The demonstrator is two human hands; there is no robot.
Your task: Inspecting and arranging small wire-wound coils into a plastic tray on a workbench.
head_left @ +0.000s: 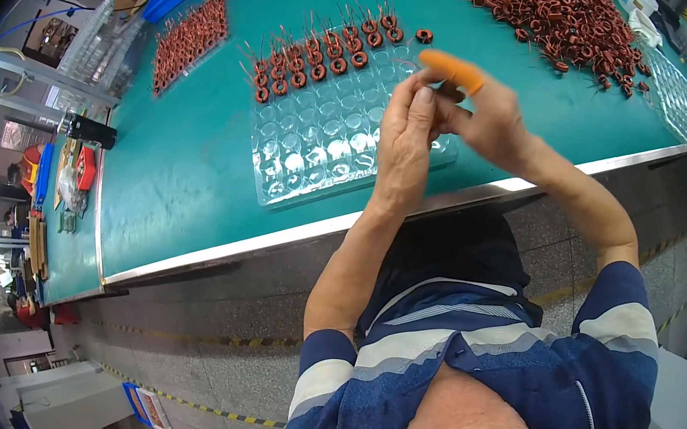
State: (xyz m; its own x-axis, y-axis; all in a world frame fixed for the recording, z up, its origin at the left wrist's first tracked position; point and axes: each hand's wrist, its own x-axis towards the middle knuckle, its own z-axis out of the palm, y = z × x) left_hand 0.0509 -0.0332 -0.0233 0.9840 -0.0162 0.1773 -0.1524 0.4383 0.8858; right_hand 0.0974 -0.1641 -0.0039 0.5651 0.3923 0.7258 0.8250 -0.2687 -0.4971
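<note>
Together, two hands (pixel 405 140) (pixel 494 122), one part-filled tray (pixel 320 129), one coil heap (pixel 543 15)

The right hand (pixel 496 122) is blurred, and whether something sits between its fingers and the left hand (pixel 406 143), I cannot tell. The left hand hides part of the clear blister tray (pixel 316 159). The view's upper edge cuts the heap of wire-wound rings (pixel 543 15).

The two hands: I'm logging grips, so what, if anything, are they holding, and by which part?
It cannot be told: the left hand and blurred right hand meet closely, hiding anything between them.
</note>
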